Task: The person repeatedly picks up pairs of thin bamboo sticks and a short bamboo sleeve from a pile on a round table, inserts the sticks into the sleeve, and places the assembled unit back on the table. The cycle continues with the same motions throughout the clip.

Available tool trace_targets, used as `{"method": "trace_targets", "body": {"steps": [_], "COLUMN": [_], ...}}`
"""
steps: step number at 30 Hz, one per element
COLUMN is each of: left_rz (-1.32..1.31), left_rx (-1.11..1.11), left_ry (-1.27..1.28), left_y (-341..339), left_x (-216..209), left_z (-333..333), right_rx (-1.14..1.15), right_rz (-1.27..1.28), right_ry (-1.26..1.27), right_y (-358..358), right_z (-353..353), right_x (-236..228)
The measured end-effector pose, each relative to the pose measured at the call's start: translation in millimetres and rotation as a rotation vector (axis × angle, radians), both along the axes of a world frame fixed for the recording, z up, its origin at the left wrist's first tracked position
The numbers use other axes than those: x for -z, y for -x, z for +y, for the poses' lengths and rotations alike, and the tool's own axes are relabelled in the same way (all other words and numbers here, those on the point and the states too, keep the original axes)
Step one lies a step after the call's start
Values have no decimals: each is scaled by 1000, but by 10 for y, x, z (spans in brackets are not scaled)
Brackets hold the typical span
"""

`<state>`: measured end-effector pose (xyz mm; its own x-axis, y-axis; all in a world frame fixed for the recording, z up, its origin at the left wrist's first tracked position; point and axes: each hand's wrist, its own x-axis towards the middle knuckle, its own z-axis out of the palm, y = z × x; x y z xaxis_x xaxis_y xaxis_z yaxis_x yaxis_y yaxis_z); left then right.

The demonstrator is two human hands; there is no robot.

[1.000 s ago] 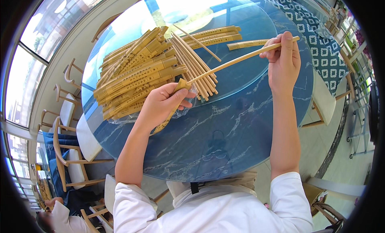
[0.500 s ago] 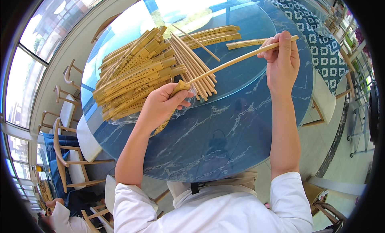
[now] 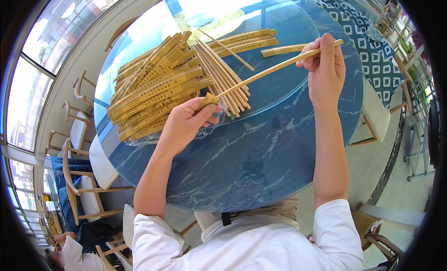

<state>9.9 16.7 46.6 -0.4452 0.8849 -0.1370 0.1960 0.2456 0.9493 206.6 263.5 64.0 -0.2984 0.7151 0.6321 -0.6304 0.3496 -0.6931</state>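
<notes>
My left hand (image 3: pixel 186 117) pinches the open end of a yellow printed paper chopstick sleeve (image 3: pixel 208 100) near the table's middle. My right hand (image 3: pixel 326 73) grips the far end of light wooden chopsticks (image 3: pixel 274 67), which slant down to the left. Their lower tips meet the sleeve's mouth; how deep they sit inside is hidden. Left of them lies a large heap of yellow paper sleeves (image 3: pixel 153 91) on clear plastic. Beside that heap is a bundle of loose chopsticks (image 3: pixel 221 73). One more chopstick (image 3: pixel 228 51) lies crosswise above the bundle.
Several sleeves (image 3: pixel 251 41) lie behind the bundle, and a single sleeve (image 3: pixel 274 51) lies near my right hand. All rest on a round blue marbled table (image 3: pixel 260 164) with a glass turntable. Wooden chairs (image 3: pixel 77 182) stand at the left; another person (image 3: pixel 77 254) is at lower left.
Both hands stay nearly in place, the chopsticks still at the sleeve's mouth. The sleeve's trailing end, seen below my left wrist before, is now mostly hidden behind it.
</notes>
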Motion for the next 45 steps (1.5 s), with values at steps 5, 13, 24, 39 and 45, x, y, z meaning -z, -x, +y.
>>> {"method": "trace_targets", "body": {"steps": [5,13,24,39,45], "left_rz": [-1,-5,-114,-144,-67], "left_rx": [-6,-17,110,196,222], "left_ry": [-7,15,-4,31,64], "left_y": [3,-18,-2,-44,-75], "left_x": [9,17,17,9,-26], "left_z": [-2,-9,-48,-39,-47], "right_rx": [4,-26,-48,46,3], "right_rz": [-16,-21,-57,-3,-63], "right_ry": [20,24,50,104,161], "right_y": [-9,-14,-6,-16,-5], "right_z": [21,18,-10,-22,4], "right_x": [3,-13,-39,-70,-20]}}
